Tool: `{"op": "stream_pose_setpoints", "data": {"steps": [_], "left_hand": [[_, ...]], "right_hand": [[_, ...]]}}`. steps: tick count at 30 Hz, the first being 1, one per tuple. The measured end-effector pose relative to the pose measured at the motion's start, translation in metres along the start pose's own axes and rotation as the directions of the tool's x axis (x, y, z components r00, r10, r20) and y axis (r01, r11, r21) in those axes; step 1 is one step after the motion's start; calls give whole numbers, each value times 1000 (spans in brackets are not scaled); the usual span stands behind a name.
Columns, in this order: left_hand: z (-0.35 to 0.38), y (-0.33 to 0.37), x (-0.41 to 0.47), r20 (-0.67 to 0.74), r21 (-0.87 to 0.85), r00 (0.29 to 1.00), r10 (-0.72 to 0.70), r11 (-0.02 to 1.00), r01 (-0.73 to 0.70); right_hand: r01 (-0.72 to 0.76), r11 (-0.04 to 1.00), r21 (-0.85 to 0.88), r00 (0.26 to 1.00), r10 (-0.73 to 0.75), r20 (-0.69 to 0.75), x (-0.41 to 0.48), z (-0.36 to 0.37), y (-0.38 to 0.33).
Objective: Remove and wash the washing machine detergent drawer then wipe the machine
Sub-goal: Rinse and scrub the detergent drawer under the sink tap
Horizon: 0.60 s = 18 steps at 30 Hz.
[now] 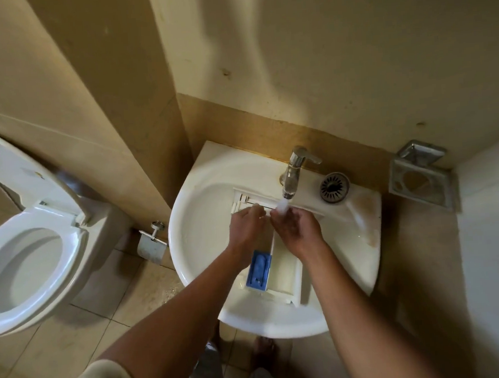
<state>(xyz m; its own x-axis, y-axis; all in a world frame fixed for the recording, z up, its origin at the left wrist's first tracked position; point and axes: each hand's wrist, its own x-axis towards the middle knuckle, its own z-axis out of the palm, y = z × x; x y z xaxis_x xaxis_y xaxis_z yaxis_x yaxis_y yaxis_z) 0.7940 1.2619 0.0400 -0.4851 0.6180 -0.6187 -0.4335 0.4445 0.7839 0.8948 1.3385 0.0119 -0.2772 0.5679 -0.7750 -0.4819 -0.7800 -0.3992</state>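
The detergent drawer lies lengthwise in the sink, its near end pointing at the person and its far end under the tap. It is a long, boxy tray of white, slightly yellowed hard plastic with thin dividing walls. A glossy blue rectangular insert sits in its near left compartment.

The sink is smooth white ceramic with a rounded front rim and a brownish stain on its right shoulder. The tap is polished chrome with a short lever, and a pale stream of water falls from it.

The left grip bends knuckles-up over the far left part of the drawer. The right grip sits just beside it, with its fingertips in the stream. Both have curled fingers, but I cannot tell whether either is clamped on the plastic or only rubbing it. The two of them hide the middle of the drawer.

A round slotted metal strainer rests on the ledge right of the tap. A square metal holder hangs on the beige wall further right. To the left stand a white toilet with its lid up and a metal paper holder, above a beige tiled floor.
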Motion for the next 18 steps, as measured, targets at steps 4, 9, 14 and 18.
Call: {"op": "stream_pose_setpoints", "data": {"steps": [4, 9, 14, 18], "left_hand": [[27, 5, 9, -26, -271, 988, -151, 953, 138], [51, -6, 6, -119, -418, 972, -204, 898, 138], [53, -10, 4, -139, -468, 973, -184, 878, 99], [36, -18, 8, -166, -375, 976, -144, 924, 73]], "right_hand": [[-6, 990, 143, 992, -12, 125, 7, 2, 10], [-58, 971, 231, 988, 22, 154, -1, 8, 14], [-51, 987, 152, 988, 28, 153, -14, 11, 12], [96, 934, -344, 991, -57, 121, -24, 8, 12]]}}
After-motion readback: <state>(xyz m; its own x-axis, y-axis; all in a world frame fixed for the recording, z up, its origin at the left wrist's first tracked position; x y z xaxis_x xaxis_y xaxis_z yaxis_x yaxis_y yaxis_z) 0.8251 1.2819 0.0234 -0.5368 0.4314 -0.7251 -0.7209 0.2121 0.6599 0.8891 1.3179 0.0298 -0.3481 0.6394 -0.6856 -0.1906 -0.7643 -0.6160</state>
